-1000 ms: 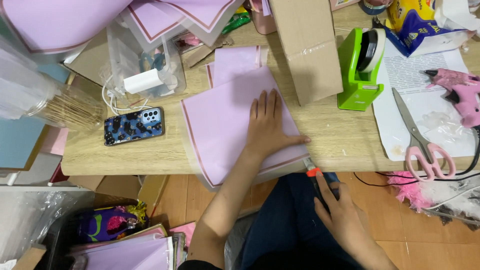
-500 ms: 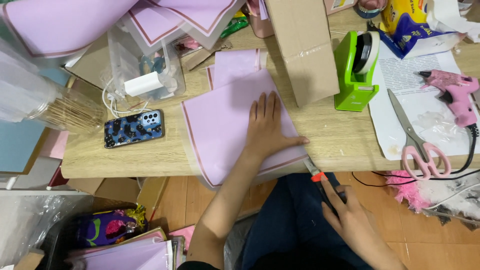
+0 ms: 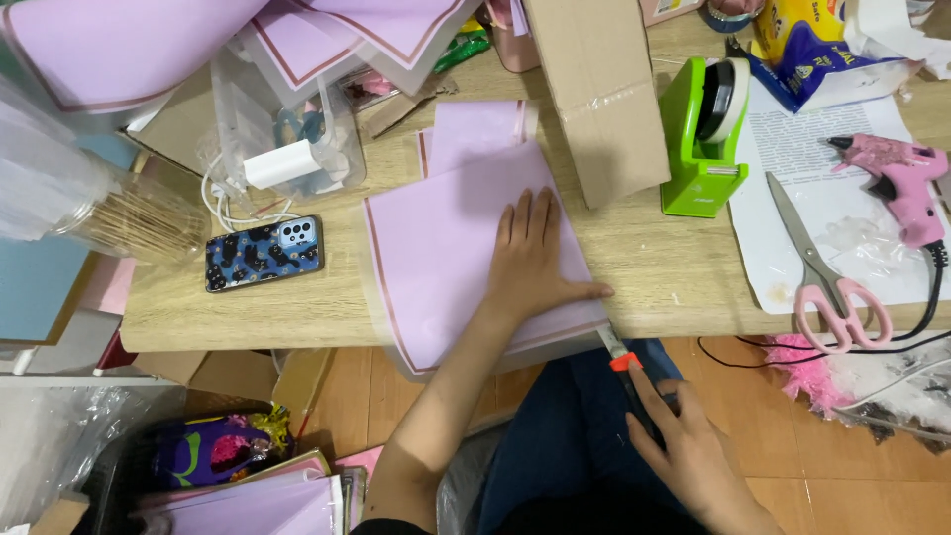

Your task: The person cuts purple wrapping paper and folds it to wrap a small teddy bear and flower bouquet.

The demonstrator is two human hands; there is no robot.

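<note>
Lilac sheets (image 3: 446, 248): stack of pale purple paper with a thin dark-pink border line, lying on the wooden table (image 3: 654, 267); near corner overhangs the table's front edge.
Left hand (image 3: 535, 263): flat on the stack, palm down, fingers spread and straight, thumb out along the right edge; pressing, gripping nothing.
Right hand (image 3: 684, 446): below the table edge, over the lap, fingers curled round a utility knife (image 3: 624, 367) with an orange slider.
Blade: tip sits at the stack's right near corner, just under the thumb.
Open room: bare wood between the stack's right edge and the white printed sheet (image 3: 832, 208); narrow strip left of the stack up to the phone (image 3: 265, 254).
Edges: cardboard box (image 3: 599, 89) touches the stack's far right corner.
Green tape dispenser (image 3: 705, 134): just right of the box, upright.
Pink scissors (image 3: 827, 277): on the white sheet, handles near the front edge.
Pink glue gun (image 3: 906, 183): far right, black cord trailing over the edge.
Packages: yellow-blue pouch (image 3: 807, 45) top right; clear plastic tub (image 3: 287, 129) top left, white charger inside.
</note>
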